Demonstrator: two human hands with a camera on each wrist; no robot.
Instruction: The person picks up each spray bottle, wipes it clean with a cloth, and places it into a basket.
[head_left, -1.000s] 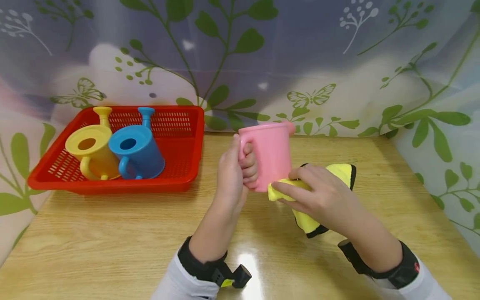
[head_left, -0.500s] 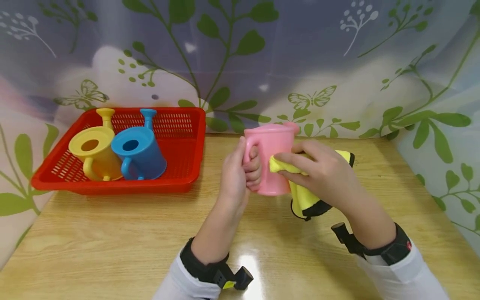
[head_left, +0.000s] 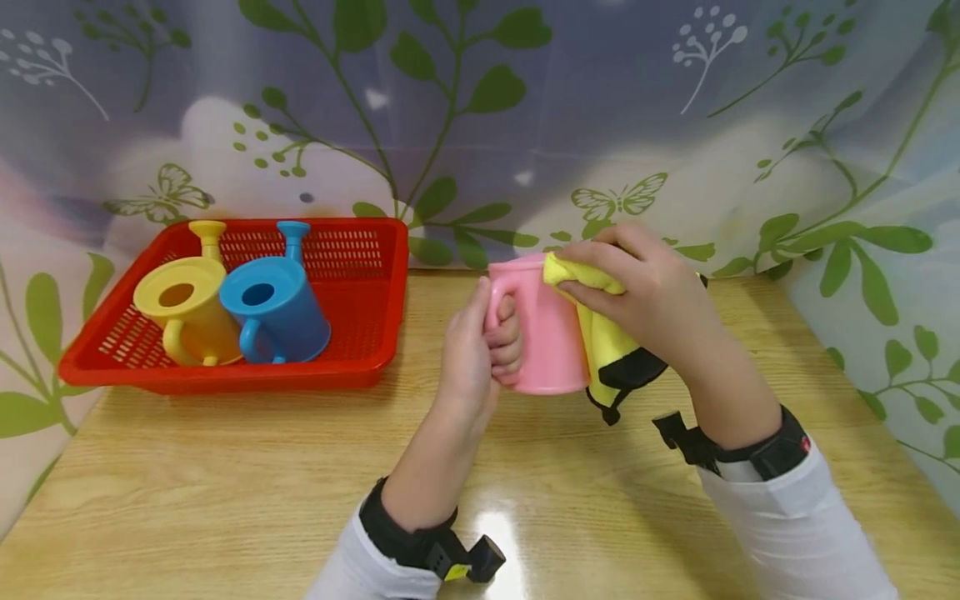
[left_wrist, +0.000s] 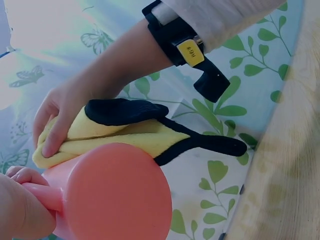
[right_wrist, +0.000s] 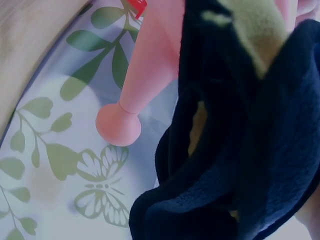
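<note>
A pink toy watering can (head_left: 551, 342) is held up over the table by my left hand (head_left: 472, 354), whose fingers curl round its handle. In the left wrist view the can's round base (left_wrist: 120, 195) faces the camera. My right hand (head_left: 648, 292) pinches a yellow cloth (head_left: 603, 337) with black edging and lays it against the can's upper right side, near the rim. Folds of the cloth (right_wrist: 215, 190) fill much of the right wrist view. Beside them the can's pink spout (right_wrist: 120, 122) sticks out; in the head view the cloth and right hand hide it.
On the left of the wooden table (head_left: 300, 475) stands a red plastic basket (head_left: 363, 333). It holds a yellow watering can (head_left: 198, 321) and a blue watering can (head_left: 281, 317), side by side. A leaf-patterned curtain (head_left: 480, 108) rises behind the table and along the right side.
My right hand has slid the cloth up the pink can from its base to near the rim. The left hand keeps its grip on the handle, shifted slightly right at first.
</note>
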